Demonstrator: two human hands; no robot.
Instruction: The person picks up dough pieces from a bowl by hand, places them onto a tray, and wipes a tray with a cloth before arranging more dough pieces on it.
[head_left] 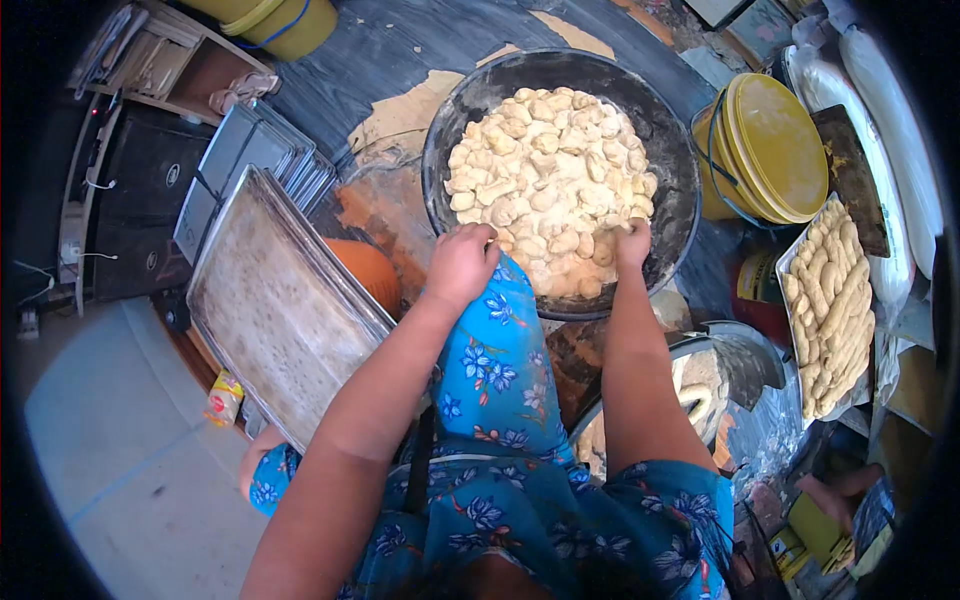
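Observation:
A wide black basin (672, 130) in front of me holds a heap of floured dough pieces (550, 165). My right hand (633, 246) reaches inside the basin's right side, its fingers curled against a dough piece at the edge of the heap. My left hand (464, 262) is at the near left rim, beside my raised knee in blue flowered cloth (500, 350). Its fingers are bent and close together; whatever they may hold is hidden.
Metal baking trays (280, 310) lean at the left near an orange rounded object (365, 275). On the right, a tray carries long dough rolls (828, 300), below yellow lidded buckets (775, 145). A round container (740, 365) with dough rings stands beside my right arm.

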